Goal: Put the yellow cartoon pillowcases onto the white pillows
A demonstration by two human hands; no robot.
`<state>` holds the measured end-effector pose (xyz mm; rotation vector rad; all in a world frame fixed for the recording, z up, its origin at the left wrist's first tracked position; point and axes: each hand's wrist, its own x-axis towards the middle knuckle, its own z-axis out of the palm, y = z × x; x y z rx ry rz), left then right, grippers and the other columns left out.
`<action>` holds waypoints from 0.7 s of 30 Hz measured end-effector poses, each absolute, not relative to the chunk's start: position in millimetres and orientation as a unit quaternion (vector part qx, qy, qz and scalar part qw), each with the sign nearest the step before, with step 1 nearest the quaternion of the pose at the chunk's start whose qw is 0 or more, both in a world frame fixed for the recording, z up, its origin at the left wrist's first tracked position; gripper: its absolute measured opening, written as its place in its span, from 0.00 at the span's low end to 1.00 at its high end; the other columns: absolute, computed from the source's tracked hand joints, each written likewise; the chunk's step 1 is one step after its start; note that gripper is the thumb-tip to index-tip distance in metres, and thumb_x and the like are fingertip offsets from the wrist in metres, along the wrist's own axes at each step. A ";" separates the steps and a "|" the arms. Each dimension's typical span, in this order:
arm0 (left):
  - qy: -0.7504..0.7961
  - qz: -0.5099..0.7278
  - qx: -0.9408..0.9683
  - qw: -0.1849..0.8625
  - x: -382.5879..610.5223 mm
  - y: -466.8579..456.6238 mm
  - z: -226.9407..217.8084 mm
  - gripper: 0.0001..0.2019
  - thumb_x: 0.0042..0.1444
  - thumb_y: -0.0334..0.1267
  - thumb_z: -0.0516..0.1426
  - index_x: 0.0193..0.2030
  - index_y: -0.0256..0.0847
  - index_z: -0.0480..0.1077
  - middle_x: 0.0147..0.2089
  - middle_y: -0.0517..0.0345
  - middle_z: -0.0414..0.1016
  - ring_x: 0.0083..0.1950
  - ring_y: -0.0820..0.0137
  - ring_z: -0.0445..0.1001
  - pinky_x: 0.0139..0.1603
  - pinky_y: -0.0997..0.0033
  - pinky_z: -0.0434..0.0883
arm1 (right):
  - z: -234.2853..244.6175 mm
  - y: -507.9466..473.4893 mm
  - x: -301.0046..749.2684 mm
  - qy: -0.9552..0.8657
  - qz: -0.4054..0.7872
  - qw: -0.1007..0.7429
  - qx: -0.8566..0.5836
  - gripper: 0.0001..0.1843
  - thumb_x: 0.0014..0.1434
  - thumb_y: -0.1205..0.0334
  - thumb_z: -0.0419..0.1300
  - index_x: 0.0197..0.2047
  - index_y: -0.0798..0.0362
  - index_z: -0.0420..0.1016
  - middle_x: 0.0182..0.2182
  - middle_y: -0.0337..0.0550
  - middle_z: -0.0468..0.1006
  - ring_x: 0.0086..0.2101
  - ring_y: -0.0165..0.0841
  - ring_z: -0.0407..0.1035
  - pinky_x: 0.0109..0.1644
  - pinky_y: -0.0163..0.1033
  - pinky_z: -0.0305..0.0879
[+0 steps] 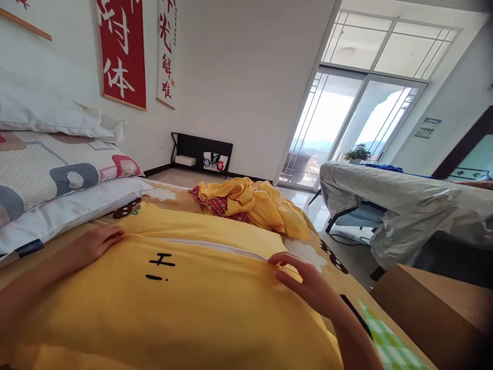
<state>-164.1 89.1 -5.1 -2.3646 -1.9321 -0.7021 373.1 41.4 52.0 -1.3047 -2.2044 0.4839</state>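
The yellow cover (185,313) looks filled but unclosed, a white strip (219,247) showing, while left hand (95,245) and right hand (308,283) pinch its edge between their fingers.

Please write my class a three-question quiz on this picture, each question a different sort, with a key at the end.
1. Multiple choice: what do the person's left hand and right hand both touch?
A) a crumpled yellow cloth with red plaid trim
B) a smooth, spread yellow fabric cover
C) a brown cardboard box
2. True or false: a white fabric pillow with grey and pink shapes lies to the person's left.
3. Fill in the gap: the black printed lettering on the front, seen sideways, reads "____".

Key: 1. B; 2. True; 3. Hi
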 end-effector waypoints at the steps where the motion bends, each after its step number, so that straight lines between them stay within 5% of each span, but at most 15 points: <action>1: -0.615 -0.206 -0.760 0.035 -156.4 92.8 4.0 0.15 0.61 0.43 0.43 0.34 0.41 0.68 0.36 0.61 0.75 0.39 0.70 0.69 0.44 0.74 0.63 | 53.4 42.0 380.5 -0.805 0.168 0.277 -0.497 0.18 0.61 0.48 0.54 0.47 0.48 0.74 0.47 0.44 0.77 0.46 0.37 0.69 0.53 0.42 0.63; 4: -0.563 -0.203 -0.791 0.128 -97.7 96.0 43.0 0.14 0.60 0.37 0.42 0.38 0.41 0.68 0.41 0.60 0.73 0.40 0.70 0.69 0.44 0.71 0.62 | 52.5 43.1 399.2 -0.768 0.137 0.268 -0.566 0.17 0.60 0.50 0.55 0.48 0.48 0.73 0.43 0.44 0.78 0.42 0.37 0.70 0.47 0.43 0.65; 9: -0.329 -0.142 -0.930 0.079 74.4 76.6 84.1 0.10 0.62 0.35 0.48 0.42 0.41 0.70 0.44 0.52 0.73 0.45 0.64 0.71 0.48 0.64 0.64 | 37.3 48.9 403.6 -0.774 0.146 0.251 -0.563 0.15 0.56 0.53 0.60 0.44 0.51 0.72 0.40 0.43 0.76 0.39 0.34 0.69 0.41 0.39 0.65; 14: -0.301 -0.168 -0.936 0.077 179.6 71.0 45.5 0.09 0.61 0.41 0.53 0.39 0.37 0.69 0.42 0.48 0.73 0.45 0.59 0.69 0.44 0.60 0.65 | 30.3 49.8 389.8 -0.757 0.134 0.258 -0.585 0.10 0.50 0.62 0.63 0.35 0.52 0.69 0.35 0.39 0.73 0.36 0.33 0.67 0.40 0.38 0.63; 21: -0.264 -0.286 -0.913 0.120 186.7 65.8 -2.4 0.06 0.57 0.28 0.54 0.41 0.39 0.68 0.41 0.52 0.71 0.43 0.62 0.65 0.42 0.60 0.60 | 29.4 42.1 378.3 -0.787 0.140 0.287 -0.528 0.05 0.53 0.70 0.54 0.31 0.51 0.67 0.27 0.35 0.68 0.29 0.28 0.62 0.33 0.33 0.59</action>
